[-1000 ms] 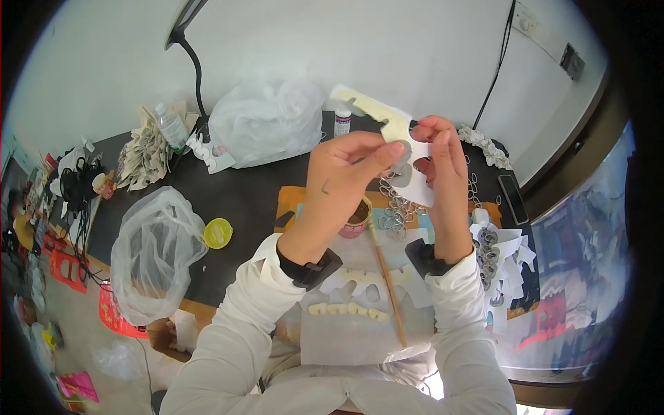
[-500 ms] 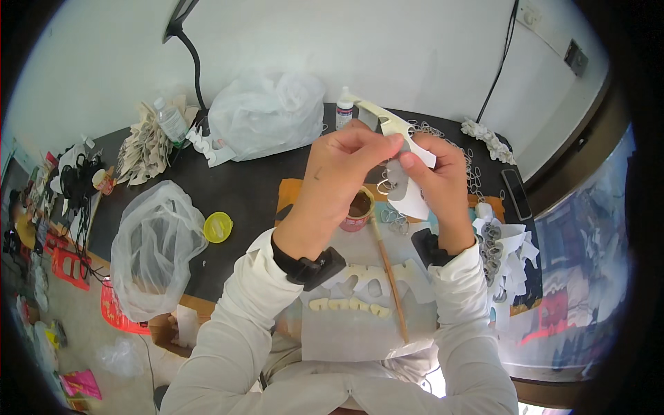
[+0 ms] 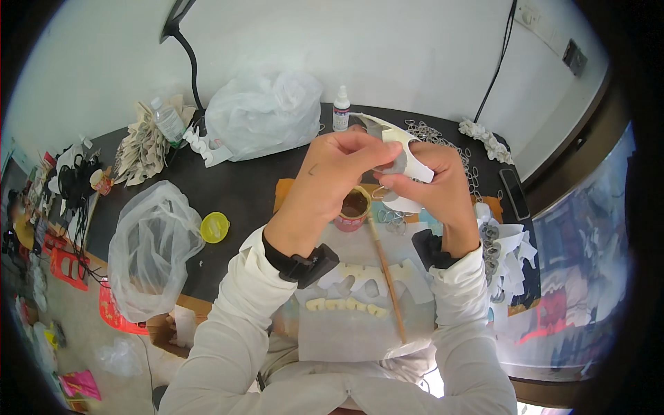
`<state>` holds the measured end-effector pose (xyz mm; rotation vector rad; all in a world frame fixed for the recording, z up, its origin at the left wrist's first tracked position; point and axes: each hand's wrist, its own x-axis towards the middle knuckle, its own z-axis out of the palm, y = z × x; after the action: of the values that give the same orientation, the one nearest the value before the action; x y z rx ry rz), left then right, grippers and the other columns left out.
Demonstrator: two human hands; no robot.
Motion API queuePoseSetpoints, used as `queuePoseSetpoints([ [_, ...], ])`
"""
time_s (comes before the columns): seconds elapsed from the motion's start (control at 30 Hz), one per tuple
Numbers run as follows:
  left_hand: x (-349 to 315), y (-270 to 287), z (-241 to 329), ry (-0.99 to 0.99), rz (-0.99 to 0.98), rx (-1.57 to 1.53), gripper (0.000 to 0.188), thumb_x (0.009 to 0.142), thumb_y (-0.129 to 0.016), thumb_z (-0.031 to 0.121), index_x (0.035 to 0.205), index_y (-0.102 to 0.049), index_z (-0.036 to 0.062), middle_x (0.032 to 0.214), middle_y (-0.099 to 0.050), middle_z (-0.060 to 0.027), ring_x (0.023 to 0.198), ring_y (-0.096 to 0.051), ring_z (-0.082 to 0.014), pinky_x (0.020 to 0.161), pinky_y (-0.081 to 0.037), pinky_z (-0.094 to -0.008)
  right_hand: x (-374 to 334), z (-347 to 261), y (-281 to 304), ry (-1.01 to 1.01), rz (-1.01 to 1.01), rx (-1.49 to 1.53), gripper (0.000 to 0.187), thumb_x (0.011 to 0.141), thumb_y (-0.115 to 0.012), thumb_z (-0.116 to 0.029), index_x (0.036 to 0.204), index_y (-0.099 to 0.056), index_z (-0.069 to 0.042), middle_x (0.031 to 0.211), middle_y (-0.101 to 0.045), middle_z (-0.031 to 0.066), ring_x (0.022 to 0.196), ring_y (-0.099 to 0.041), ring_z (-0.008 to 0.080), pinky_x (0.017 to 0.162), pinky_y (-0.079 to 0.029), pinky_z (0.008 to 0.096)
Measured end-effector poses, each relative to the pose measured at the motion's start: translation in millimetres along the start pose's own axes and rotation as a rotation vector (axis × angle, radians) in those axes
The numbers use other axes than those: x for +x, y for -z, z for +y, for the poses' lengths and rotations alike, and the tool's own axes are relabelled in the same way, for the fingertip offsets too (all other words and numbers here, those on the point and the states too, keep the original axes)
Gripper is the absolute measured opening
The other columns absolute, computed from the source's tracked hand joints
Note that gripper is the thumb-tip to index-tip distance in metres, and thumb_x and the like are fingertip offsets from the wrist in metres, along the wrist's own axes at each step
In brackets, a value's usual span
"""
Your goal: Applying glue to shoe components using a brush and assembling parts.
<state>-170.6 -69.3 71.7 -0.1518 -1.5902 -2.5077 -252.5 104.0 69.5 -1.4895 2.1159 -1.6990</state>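
Above the far part of the worktable, my left hand (image 3: 339,166) pinches a scalloped cream strip (image 3: 420,166) with thumb and fingers. My right hand (image 3: 443,187) grips the same strip from the other side, its thumb close below the left thumb. A small grey patch (image 3: 398,164) shows between the two thumbs. Just under it a thin metal ring (image 3: 377,193) sticks out. Fingers hide part of the strip. Below my hands stands an open pot of brown paste (image 3: 355,204), and a long wooden stick (image 3: 389,277) leans from it across the paper.
Scalloped strips (image 3: 411,282) and a row of small cream pieces (image 3: 346,306) lie on the paper sheet (image 3: 339,339). Metal rings (image 3: 474,173) and a phone (image 3: 513,193) are at right. Plastic bags (image 3: 149,256), a yellow lid (image 3: 215,227) and a white bottle (image 3: 341,109) stand around.
My right thumb has moved down and left, nearer the left thumb. The strip is turned, and its hanging lower end shows less. The view has shifted slightly.
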Motion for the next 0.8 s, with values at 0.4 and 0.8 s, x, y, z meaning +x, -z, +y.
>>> queuePoseSetpoints([
  [0.4,-2,-2,0,-0.063,0.13,0.148,0.021,0.085,-0.076,0.02,0.088,-0.073,-0.001,0.084,-0.06,0.0014,0.081,-0.052,-0.0073,0.073,-0.037,-0.0237,6,1,-18,-0.009,0.226,0.45,0.011,0.087,-0.071,-0.012,0.086,-0.064,-0.003,0.083,-0.06,-0.0017,0.074,-0.054,0.0055,0.061,-0.041,0.0214],
  [0.8,-4,-5,-2,-0.12,0.072,0.277,0.034,0.088,-0.074,0.031,0.102,-0.069,0.0003,0.088,-0.062,0.0019,0.077,-0.049,-0.0058,0.068,-0.037,-0.0218,0,-4,-21,0.066,0.409,0.028,0.014,0.09,-0.068,-0.011,0.085,-0.064,0.002,0.079,-0.059,0.0003,0.075,-0.053,0.0077,0.067,-0.042,0.0238],
])
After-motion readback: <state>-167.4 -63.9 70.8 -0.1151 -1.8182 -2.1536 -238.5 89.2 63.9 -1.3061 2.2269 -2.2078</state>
